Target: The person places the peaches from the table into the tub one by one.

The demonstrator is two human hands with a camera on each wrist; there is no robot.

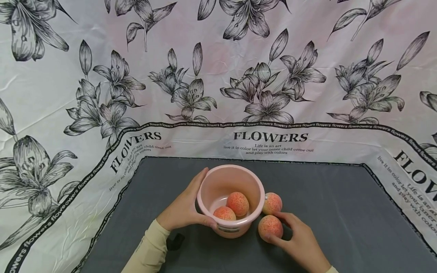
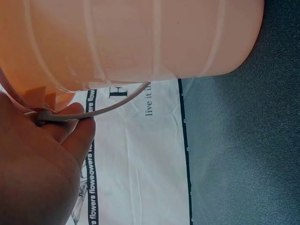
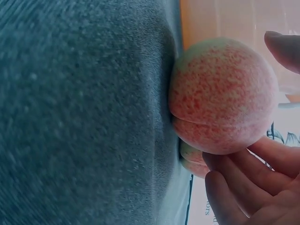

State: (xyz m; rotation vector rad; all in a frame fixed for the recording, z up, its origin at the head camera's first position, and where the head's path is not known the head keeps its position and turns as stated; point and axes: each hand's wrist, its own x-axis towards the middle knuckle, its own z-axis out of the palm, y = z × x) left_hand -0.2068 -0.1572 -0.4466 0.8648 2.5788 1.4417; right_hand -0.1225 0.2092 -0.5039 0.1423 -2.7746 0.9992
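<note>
A pink plastic bucket (image 1: 229, 231) stands tilted toward me on the grey tabletop, two peaches (image 1: 238, 204) inside it. My left hand (image 1: 186, 206) grips its left side, thumb along the front rim and fingers behind; in the left wrist view the thin bucket handle (image 2: 119, 103) hangs by the fingers. To the right of the bucket, my right hand (image 1: 300, 237) holds the nearer peach (image 3: 222, 93) between thumb and fingers, low at the cloth. Another peach (image 1: 273, 203) lies just behind it, close against the bucket, partly hidden behind the nearer one in the right wrist view.
The grey cloth (image 1: 327, 197) covers the tabletop, bordered by a black band with lettering. White fabric with printed lilies (image 1: 266, 94) spreads beyond its far edge and at both sides. A small black object (image 1: 175, 242) sits beside my left wrist.
</note>
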